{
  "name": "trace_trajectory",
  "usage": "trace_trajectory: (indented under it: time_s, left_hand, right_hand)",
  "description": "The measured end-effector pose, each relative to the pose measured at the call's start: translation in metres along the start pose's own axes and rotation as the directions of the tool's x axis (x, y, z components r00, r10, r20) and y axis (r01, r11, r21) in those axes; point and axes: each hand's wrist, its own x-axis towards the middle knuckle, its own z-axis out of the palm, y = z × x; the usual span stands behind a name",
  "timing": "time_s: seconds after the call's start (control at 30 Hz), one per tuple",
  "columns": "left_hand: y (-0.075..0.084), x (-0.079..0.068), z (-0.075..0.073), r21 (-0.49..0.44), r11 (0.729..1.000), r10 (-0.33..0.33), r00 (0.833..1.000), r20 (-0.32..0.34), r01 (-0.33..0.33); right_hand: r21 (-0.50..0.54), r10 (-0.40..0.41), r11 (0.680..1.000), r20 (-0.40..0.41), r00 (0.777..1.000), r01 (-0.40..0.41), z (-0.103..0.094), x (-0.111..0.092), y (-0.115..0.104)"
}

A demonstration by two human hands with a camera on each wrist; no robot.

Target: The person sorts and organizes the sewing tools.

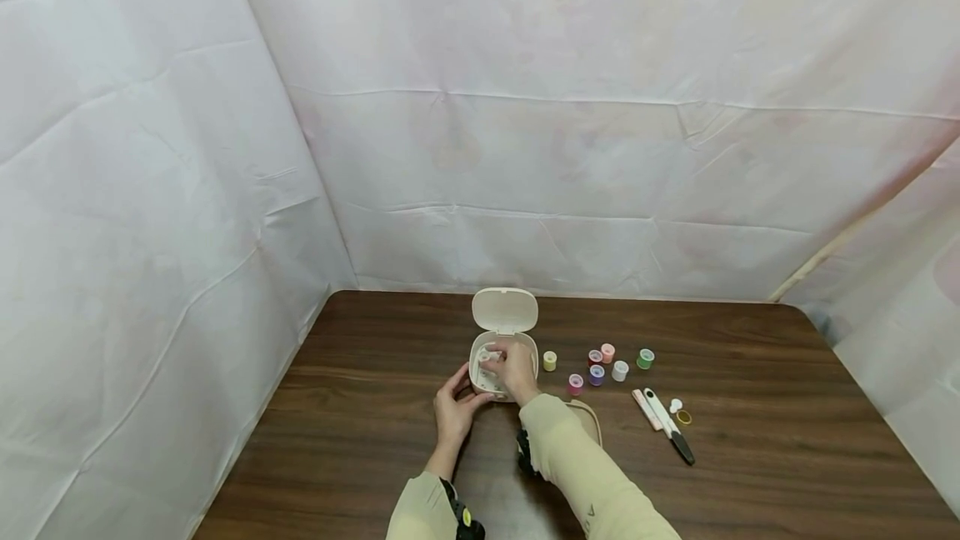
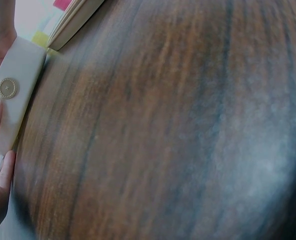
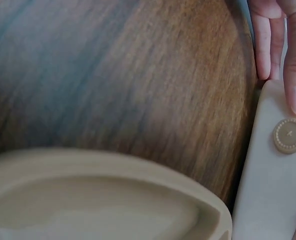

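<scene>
A cream box (image 1: 504, 340) stands on the table with its lid (image 1: 506, 310) raised at the back. My left hand (image 1: 453, 415) grips the box at its front left, thumb along the front wall, as the right wrist view also shows. My right hand (image 1: 514, 368) reaches down into the box from the right. Its thumb and fingers pinch a small white piece (image 1: 489, 354) over the white insert; the piece is too small to make out its kind. A round button-like clasp (image 2: 8, 88) shows on the front wall in the left wrist view.
Several small thread spools, among them a yellow one (image 1: 550, 362) and a green one (image 1: 646, 359), stand right of the box. Beyond them lie a white-and-black tool (image 1: 667, 425), a pink-and-white strip (image 1: 647, 409) and a gold ring (image 1: 683, 417). A beige tray (image 3: 113, 167) sits by my right forearm.
</scene>
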Motion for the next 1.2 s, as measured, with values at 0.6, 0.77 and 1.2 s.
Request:
trace_trajectory:
  time_s: [0.6,0.77,1.2]
  left_hand:
    - [-0.031,0.004,0.003,0.021,0.999,0.026,0.999,-0.021,-0.025]
    - [-0.030,0.004,0.003,0.031,0.999,0.019,0.999,-0.029,-0.018]
    - [-0.029,0.006,0.000,0.032,0.999,0.006,0.999,-0.040,-0.004]
  right_hand:
    - [0.039,-0.113,0.993,-0.045,0.993,0.115,-0.025,-0.003,0.001]
    - [0.049,-0.131,0.990,-0.046,0.990,0.133,-0.038,-0.007,-0.003]
    - [0.092,-0.109,0.989,-0.051,0.993,0.113,-0.070,-0.019,-0.011]
